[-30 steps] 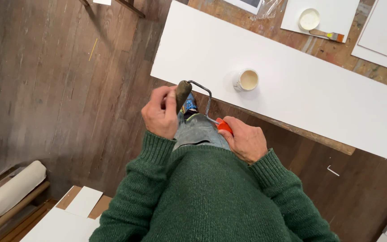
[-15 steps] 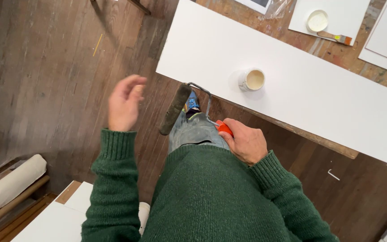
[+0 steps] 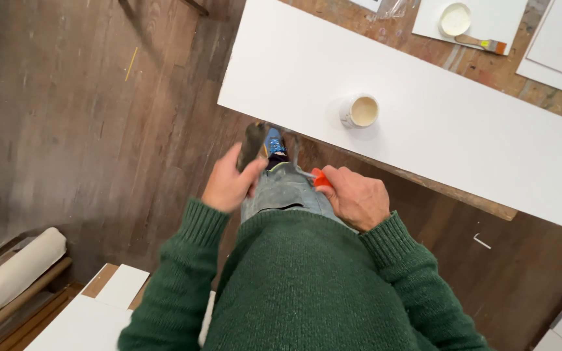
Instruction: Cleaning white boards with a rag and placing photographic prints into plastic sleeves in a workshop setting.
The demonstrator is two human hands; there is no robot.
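Head view: roller (image 3: pixel 253 144) in both hands' grip.

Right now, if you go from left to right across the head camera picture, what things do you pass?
Rolled-up canvas → left hand on the paint roller → right hand holding the orange handle → small open tin → white lid → brush.

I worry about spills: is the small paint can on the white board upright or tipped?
Upright. The paint can stands on the white board with its round mouth facing up, lid off, pale paint showing inside.
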